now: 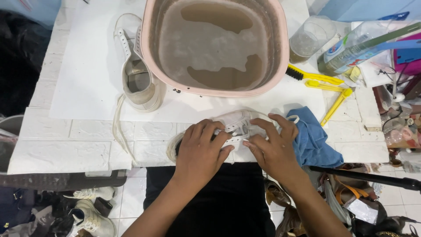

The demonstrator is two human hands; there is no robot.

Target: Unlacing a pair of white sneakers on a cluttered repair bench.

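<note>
Shoe (234,127) lies under both hands, left (199,151) and right (272,149) fingers pinching its laces, apparently mid-lacing; steady fingertip work seems needed.

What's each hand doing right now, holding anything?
Left hand: fingers closed on the white sneaker.
Right hand: fingers pressing the same sneaker's lace area.

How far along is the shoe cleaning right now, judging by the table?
Done: little that shows; the pink basin holds murky water. In hand: left hand and right hand both rest on the white sneaker at the table edge, fingers at its lace area. Left: the second sneaker sits beside the basin with loose laces; yellow brushes and blue cloth lie unheld.
</note>
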